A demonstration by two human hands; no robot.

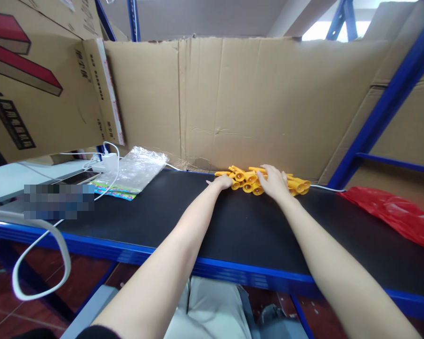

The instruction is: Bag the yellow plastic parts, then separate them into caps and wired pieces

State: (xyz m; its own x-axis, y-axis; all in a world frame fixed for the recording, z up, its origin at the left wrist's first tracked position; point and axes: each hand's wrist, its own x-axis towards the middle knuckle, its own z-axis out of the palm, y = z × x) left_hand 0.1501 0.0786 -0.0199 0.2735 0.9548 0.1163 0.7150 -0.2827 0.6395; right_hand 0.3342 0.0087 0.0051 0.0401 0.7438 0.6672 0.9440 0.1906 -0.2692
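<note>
Right hand [273,181]: lying palm down and spread open across the middle of the pile of yellow plastic pieces [249,181], fingers draped over the top, clamping nothing.

Left hand [223,181]: pressing against the left end of the same pile, fingers curled inward; whether gripping a piece or only touching it, impossible to tell from this angle.

Pile: sitting at the far edge of the black table [233,226], hard against the cardboard wall [240,103]; some pieces showing round open ends, stacked loosely and pointing in mixed directions.

Further out:
- Running along the back of the table past the pile on the right: a thin white cable [327,189].
- Lying on the right part of the table, well apart from the pile: a red plastic bag [392,212].
- Resting on the left part of the table: a clear plastic bag [136,167] over a colourful printed sheet, with a white charger [106,164] just beside it.

Likely faults from here:
- Pieces scattering or rolling, caused by a loose flat-handed sweep over an unstable heap.
- Pieces jamming against or slipping under the cardboard wall, caused by pushing away instead of drawing inward.
- Cable snagging, caused by fingers raking close behind the pile.
</note>
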